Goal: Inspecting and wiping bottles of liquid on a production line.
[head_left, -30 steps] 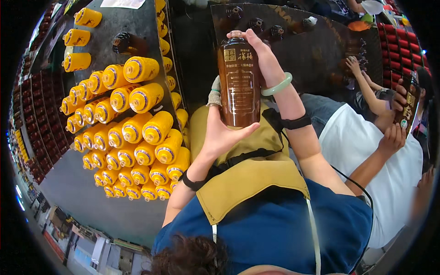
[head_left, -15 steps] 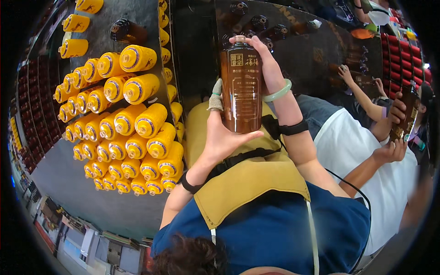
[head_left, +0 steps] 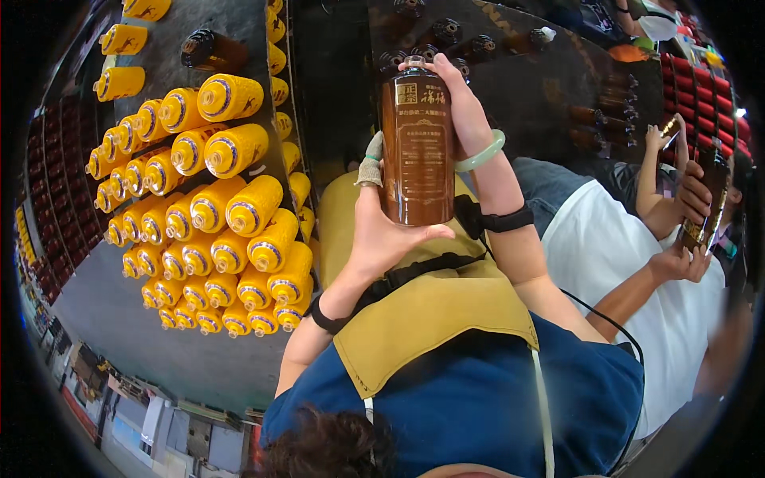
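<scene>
Since the earlier frame, a background co-worker's arm (head_left: 652,179) is shifting rightward, while the amber glass bottle (head_left: 418,151) is staying before the person's tan apron (head_left: 434,319), neck pointing away. Both hands are holding it: the left hand (head_left: 386,227) is curving in a wide C around base and left side, the right hand (head_left: 466,111) is cupping shoulder and right side. Yellow bottles (head_left: 199,209) are sitting in rows on the left bench (head_left: 166,70).

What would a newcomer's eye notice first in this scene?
Probably the yellow bottles, grouped on the dark table at left. Next, the brown bottle near the centre, held between the left hand and the right hand. The pale green bangle on the right wrist may follow.
</scene>
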The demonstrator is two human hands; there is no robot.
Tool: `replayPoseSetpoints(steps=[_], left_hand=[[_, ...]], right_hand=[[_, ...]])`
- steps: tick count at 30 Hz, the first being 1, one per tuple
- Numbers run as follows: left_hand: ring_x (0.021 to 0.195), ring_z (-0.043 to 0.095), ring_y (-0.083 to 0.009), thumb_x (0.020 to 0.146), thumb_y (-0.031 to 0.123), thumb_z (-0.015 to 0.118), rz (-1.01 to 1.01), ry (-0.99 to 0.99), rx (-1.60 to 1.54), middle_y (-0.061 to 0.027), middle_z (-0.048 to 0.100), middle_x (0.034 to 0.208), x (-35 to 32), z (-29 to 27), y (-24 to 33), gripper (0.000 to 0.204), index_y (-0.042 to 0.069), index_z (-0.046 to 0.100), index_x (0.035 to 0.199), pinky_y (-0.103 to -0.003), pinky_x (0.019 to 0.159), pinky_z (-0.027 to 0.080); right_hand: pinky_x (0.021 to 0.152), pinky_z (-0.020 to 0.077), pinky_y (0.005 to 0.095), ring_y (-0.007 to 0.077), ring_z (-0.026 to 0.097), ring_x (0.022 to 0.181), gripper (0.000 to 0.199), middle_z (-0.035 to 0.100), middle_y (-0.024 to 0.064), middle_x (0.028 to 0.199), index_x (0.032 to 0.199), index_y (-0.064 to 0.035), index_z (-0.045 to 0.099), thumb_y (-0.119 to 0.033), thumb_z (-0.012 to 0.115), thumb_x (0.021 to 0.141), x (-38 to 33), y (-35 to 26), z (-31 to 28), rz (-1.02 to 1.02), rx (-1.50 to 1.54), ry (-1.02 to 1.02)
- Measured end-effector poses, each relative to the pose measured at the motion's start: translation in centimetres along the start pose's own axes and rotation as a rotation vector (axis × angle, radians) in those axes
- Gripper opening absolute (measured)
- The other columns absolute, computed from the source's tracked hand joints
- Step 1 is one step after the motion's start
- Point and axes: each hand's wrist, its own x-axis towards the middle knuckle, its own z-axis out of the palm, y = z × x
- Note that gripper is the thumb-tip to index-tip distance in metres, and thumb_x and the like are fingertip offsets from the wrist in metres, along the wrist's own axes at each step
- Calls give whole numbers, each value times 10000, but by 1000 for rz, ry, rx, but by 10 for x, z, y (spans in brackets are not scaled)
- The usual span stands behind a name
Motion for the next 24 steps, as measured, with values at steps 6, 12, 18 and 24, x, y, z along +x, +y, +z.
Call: replayPoseSetpoints(steps=[6,12,18,24], left_hand=[[1355,449,-273,560,326,1000,-94,-16,4,-181,391,1471,0,2,3,1310,-49,206,1533,-396,1146,374],[1289,490,-264,670,212,921,-32,93,138,-167,421,1384,6,3,4,1078,-42,282,1500,-373,1094,413],[1280,549,-387,833,509,670,-269,-244,-672,-205,491,1457,9,-3,19,914,10,333,1521,-516,1095,447],[1278,548,-381,857,522,548,-326,-262,-856,-192,493,1464,8,4,22,851,13,358,1512,-532,1147,386]], right_hand=[[714,502,256,82,612,763,439,659,-7,905,1090,-63,661,-464,489,1047,-4,-16,7,80,-44,135],[827,472,253,81,562,904,526,634,-4,1003,1144,-47,638,-544,516,1022,-6,-9,5,-123,-182,130],[1038,486,401,259,609,1193,692,620,166,1306,1410,-57,497,-616,338,1035,-12,-34,-4,-45,234,-366],[1010,524,418,318,629,1178,501,606,190,1338,1360,-54,543,-403,370,1046,-23,-57,6,-190,307,-342]])
